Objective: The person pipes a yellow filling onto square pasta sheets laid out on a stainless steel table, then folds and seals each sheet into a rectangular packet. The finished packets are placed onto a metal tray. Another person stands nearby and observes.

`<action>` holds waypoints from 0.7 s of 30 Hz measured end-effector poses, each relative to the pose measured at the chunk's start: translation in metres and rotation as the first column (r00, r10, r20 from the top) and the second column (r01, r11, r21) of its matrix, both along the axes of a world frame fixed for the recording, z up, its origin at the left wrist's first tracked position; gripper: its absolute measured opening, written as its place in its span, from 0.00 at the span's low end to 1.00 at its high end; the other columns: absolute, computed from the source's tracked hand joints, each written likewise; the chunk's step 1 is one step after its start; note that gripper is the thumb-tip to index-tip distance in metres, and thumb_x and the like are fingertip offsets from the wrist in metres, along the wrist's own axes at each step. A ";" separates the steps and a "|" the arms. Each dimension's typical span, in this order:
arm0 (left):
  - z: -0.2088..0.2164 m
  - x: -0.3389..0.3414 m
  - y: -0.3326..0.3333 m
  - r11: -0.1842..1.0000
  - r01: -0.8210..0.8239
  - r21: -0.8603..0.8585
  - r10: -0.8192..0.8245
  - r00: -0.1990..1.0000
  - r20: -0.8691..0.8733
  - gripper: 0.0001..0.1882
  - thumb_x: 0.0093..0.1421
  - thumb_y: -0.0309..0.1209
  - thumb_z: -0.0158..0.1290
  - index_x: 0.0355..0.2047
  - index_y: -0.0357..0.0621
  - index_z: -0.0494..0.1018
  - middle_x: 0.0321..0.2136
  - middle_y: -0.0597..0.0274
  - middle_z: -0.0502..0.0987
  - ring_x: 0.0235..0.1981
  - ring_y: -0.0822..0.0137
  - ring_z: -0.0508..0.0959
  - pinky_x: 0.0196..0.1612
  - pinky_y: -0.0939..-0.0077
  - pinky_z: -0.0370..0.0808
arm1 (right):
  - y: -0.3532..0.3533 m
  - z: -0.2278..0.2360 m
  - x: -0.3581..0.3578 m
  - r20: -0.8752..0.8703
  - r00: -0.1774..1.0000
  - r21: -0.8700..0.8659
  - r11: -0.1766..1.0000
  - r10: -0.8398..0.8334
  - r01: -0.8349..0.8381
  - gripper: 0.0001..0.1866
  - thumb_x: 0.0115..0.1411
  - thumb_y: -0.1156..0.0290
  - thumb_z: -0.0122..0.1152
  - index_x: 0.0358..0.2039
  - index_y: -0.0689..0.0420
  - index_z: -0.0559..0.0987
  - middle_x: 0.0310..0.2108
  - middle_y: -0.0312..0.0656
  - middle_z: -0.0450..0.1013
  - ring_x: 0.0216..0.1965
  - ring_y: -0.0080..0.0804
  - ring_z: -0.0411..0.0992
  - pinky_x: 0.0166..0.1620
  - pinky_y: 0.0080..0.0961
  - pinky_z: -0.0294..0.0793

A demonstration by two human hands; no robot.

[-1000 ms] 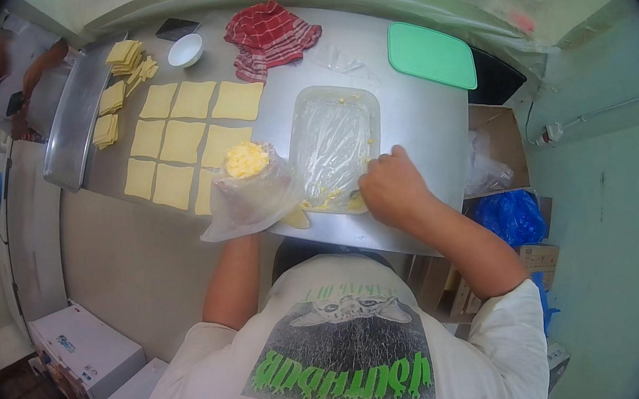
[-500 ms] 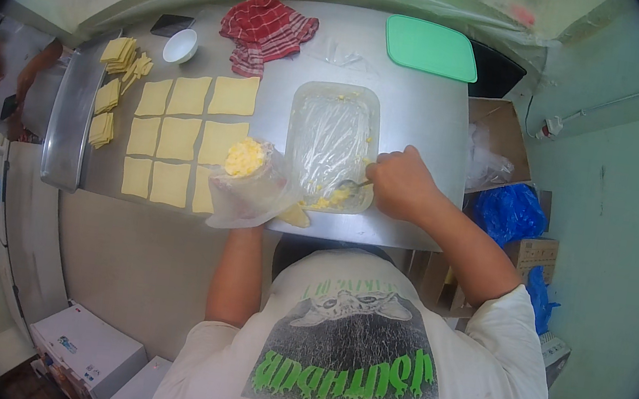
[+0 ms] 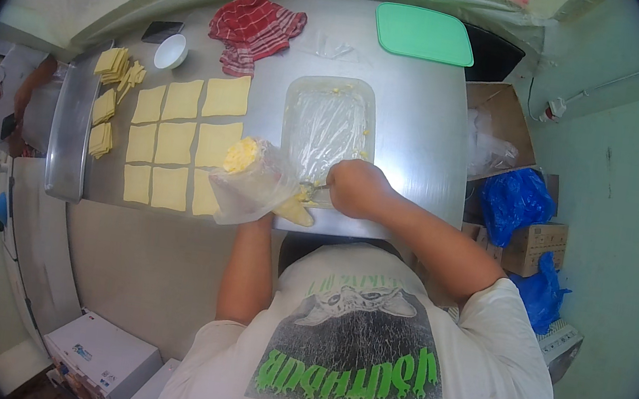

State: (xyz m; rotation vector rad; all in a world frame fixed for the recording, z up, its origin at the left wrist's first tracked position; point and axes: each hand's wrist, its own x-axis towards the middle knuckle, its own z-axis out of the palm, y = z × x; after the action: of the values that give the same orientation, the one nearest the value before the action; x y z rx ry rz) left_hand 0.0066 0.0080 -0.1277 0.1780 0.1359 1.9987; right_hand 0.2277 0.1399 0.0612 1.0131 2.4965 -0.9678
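Observation:
My right hand is closed round the handle of a spoon. The spoon's head is over the near left corner of a clear plastic container, whose walls carry smears and bits of yellow filling. Left of the container, my left hand holds up a clear plastic bag, which covers most of its fingers. A mound of crumbly yellow filling shows at the bag's mouth. Close by on the right lies a pale yellow piece at the table's near edge.
Rows of square dough sheets lie to the left, beside stacked dough pieces and a metal tray. A white bowl, red checked cloth and green lid are farther back. Another person is at far left.
My right hand has moved left with the spoon, from the container's near right part to its near left corner, close to the bag. My left hand still holds the bag in about the same place.

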 end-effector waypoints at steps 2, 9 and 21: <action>0.005 0.001 0.001 0.993 -0.036 -0.111 0.043 0.997 0.065 0.42 0.62 0.66 0.46 0.62 0.46 0.66 0.58 0.52 0.70 0.58 0.51 0.70 0.61 0.50 0.69 | 0.010 -0.005 0.004 -0.015 0.997 -0.116 0.991 -0.073 0.071 0.15 0.57 0.73 0.53 0.39 0.59 0.86 0.39 0.55 0.81 0.44 0.52 0.80 0.50 0.40 0.78; 0.085 -0.031 -0.023 0.993 0.118 0.030 -0.117 0.992 -0.049 0.39 0.62 0.62 0.47 0.59 0.41 0.68 0.53 0.52 0.73 0.54 0.49 0.73 0.56 0.52 0.73 | 0.038 -0.009 0.029 -0.260 0.940 -0.290 0.946 -0.221 0.142 0.14 0.56 0.73 0.56 0.38 0.62 0.86 0.36 0.57 0.82 0.39 0.49 0.81 0.46 0.37 0.79; 0.188 0.010 0.022 0.949 0.223 -0.223 -0.254 0.960 -0.119 0.34 0.69 0.53 0.50 0.65 0.41 0.64 0.61 0.50 0.71 0.60 0.51 0.74 0.63 0.55 0.74 | 0.023 0.112 0.046 -0.812 0.526 -0.182 0.966 -0.254 0.185 0.11 0.65 0.80 0.55 0.45 0.61 0.82 0.34 0.42 0.77 0.33 0.26 0.74 0.40 0.25 0.73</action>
State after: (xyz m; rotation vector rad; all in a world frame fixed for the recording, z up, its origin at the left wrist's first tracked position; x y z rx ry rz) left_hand 0.0167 0.0300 0.0600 0.1978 0.3975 1.7157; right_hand 0.2733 0.1629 0.1736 1.0031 3.0376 -2.0153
